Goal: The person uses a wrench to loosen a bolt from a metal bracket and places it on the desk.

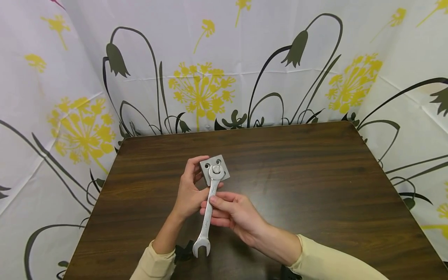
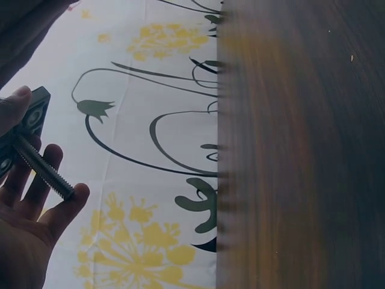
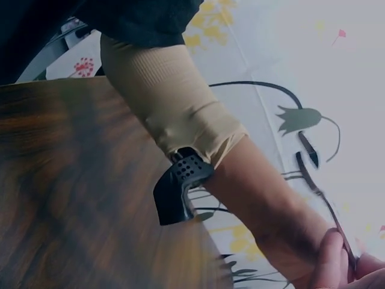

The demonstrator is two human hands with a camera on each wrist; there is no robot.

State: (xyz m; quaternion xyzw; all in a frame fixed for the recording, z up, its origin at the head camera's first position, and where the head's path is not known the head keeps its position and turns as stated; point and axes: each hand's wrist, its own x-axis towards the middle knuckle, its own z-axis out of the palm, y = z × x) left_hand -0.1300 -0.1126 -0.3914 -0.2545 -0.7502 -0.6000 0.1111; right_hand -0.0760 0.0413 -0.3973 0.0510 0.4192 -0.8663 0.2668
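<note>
My left hand point(image 1: 189, 194) grips a square grey metal block point(image 1: 212, 161) by its edge, holes in its face, above the table. Through the block runs a bolt; its head point(image 1: 217, 169) shows at the front, and its threaded shank point(image 2: 45, 168) sticks out behind, the tip against a fingertip in the left wrist view. Thumb and fingers of my right hand point(image 1: 241, 217) pinch the shaft of a silver combination wrench point(image 1: 207, 214). The wrench's ring end sits around the bolt head, its open end pointing down toward me. Edge-on, the wrench shows thin in the right wrist view.
A dark wood-grain table point(image 1: 297, 186) lies under both hands. White curtains point(image 1: 224, 50) with yellow and dark green flowers hang behind it and at both sides. A black wrist mount point(image 3: 180, 186) is strapped near the right sleeve point(image 3: 174, 102).
</note>
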